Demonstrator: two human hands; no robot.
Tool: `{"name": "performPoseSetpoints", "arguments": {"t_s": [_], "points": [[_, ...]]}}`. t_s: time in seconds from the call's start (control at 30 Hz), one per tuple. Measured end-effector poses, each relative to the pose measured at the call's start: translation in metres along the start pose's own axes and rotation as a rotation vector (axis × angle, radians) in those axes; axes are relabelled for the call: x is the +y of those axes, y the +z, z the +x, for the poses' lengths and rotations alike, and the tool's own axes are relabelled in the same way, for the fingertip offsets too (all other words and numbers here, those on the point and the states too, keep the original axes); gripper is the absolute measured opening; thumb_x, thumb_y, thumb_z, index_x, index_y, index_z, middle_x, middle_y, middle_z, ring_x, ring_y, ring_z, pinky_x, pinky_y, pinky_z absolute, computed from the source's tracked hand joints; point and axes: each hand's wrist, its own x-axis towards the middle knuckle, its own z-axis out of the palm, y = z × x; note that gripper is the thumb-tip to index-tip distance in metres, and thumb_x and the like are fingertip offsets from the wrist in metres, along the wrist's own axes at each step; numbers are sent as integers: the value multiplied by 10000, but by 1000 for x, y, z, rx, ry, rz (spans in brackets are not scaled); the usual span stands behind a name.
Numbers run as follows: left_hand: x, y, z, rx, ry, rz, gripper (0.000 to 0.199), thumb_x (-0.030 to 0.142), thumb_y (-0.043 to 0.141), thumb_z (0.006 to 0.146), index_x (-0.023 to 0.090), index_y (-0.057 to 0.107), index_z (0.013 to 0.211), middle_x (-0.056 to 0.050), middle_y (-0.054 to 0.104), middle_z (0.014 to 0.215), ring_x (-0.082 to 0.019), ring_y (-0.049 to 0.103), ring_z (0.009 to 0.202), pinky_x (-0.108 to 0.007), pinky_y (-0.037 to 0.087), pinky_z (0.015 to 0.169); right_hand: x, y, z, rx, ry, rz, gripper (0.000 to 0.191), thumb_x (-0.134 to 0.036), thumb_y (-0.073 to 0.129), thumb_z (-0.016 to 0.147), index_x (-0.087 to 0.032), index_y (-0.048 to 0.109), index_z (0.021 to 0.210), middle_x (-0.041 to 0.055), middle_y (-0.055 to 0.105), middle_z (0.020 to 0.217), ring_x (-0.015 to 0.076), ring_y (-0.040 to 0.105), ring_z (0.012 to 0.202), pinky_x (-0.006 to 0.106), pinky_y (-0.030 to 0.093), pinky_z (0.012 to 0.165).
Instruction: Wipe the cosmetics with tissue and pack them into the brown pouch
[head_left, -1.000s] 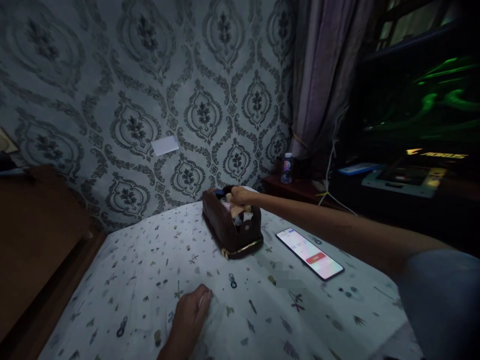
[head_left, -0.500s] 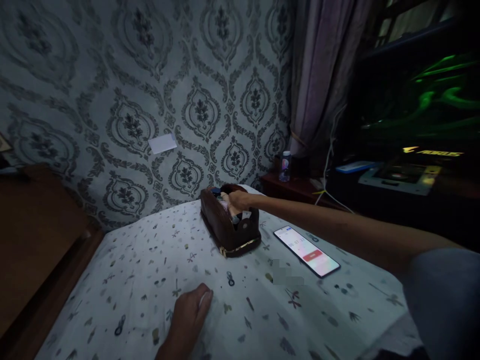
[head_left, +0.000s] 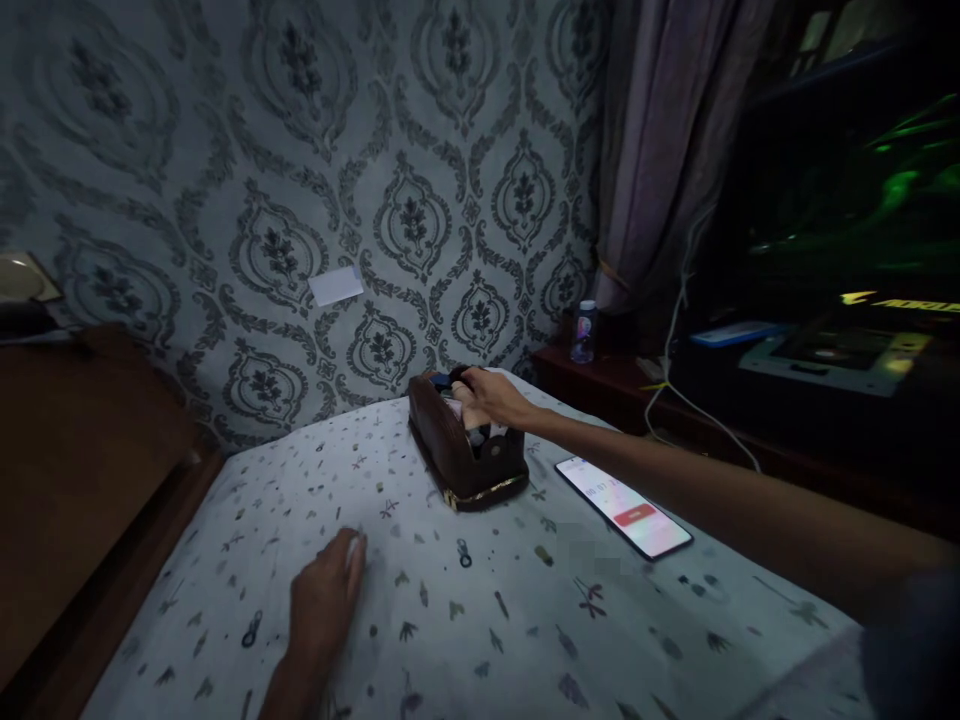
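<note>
A brown leather-look pouch bag (head_left: 442,430) with a gold zip along its base edge stands on the patterned bedsheet (head_left: 420,650), its top open. Inside it sit a blue item (head_left: 441,381) and some pale and dark things too small to name. My right hand (head_left: 491,398) reaches across to the pouch's far rim, fingers closed on the dark edge of the opening; the fingertips are partly hidden. Near the front left, my left hand (head_left: 324,590) rests on the sheet, fingers curled in, with nothing visible in it.
Under my right forearm lies a phone (head_left: 626,508) with a lit timer screen. A bottle (head_left: 583,332) stands on the dark red bedside surface (head_left: 551,362) by the curtain. White cables (head_left: 667,370) hang beside the dark computer case at right. A brown wooden board (head_left: 82,450) borders the left.
My right hand has risen from inside the pouch to its far rim. My left hand has drawn left and slightly away from the pouch. The view has shifted slightly.
</note>
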Motion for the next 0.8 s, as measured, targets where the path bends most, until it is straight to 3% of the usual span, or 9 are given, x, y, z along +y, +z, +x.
{"name": "performPoseSetpoints", "arguments": {"t_s": [0.17, 0.23, 0.33, 0.43, 0.53, 0.6, 0.7, 0.8], "points": [[-26, -12, 7, -104, -72, 379, 447, 423, 380, 974, 158, 621, 1242, -187, 621, 1216, -366, 581, 1145, -503, 470, 872, 29, -12, -18, 169, -56, -13, 405, -119, 349, 925, -125, 649, 1197, 143, 669, 1197, 250, 592, 1126, 356, 427, 984], [-21, -18, 14, -37, -45, 404, 484, 445, 433, 961, 167, 563, 1336, -198, 576, 1298, -383, 543, 1190, -559, 446, 915, 43, -14, -23, 175, -83, -27, 372, -133, 395, 898, -128, 695, 1119, 155, 654, 1213, 267, 575, 1151, 386, 405, 1017], [16, -33, 39, 128, 168, 279, 429, 381, 394, 993, 179, 557, 1336, -159, 594, 1272, -323, 542, 1182, -478, 449, 958, 56, -13, -27, 131, -147, -38, 310, -175, 484, 865, -159, 744, 1033, 154, 614, 1290, 304, 520, 1240, 429, 368, 1057], [78, -46, 80, 170, 520, 47, 394, 374, 359, 1015, 212, 560, 1313, -113, 626, 1201, -256, 550, 1132, -395, 460, 963, 62, -10, -29, 68, -209, -34, 276, -206, 527, 861, -186, 764, 1001, 141, 630, 1252, 319, 493, 1274, 435, 367, 1052], [139, -46, 125, 145, 802, 28, 342, 335, 392, 1009, 222, 591, 1263, -101, 617, 1257, -258, 496, 1228, -420, 406, 1039, 67, -7, -31, 32, -236, -17, 275, -235, 521, 887, -178, 757, 1017, 151, 642, 1182, 318, 499, 1260, 432, 380, 1037], [168, -40, 150, 81, 873, 81, 321, 308, 403, 1006, 210, 614, 1227, -100, 600, 1324, -269, 428, 1325, -451, 363, 1077, 70, -5, -32, 24, -244, 1, 282, -240, 509, 901, -166, 740, 1045, 161, 628, 1190, 315, 487, 1272, 433, 376, 1046], [187, -32, 173, -60, 895, 147, 340, 289, 367, 1018, 209, 588, 1263, -88, 599, 1350, -259, 431, 1338, -474, 344, 1073, 73, -3, -34, 16, -256, 38, 265, -241, 502, 910, -159, 721, 1035, 163, 614, 1197, 303, 494, 1260, 419, 381, 1052], [187, -31, 181, -146, 913, 161, 377, 349, 329, 1031, 237, 549, 1316, -80, 577, 1389, -251, 464, 1311, -481, 328, 1075, 76, -4, -36, 0, -282, 89, 250, -278, 501, 923, -170, 709, 1011, 150, 614, 1186, 288, 510, 1236, 405, 394, 1046]]}}
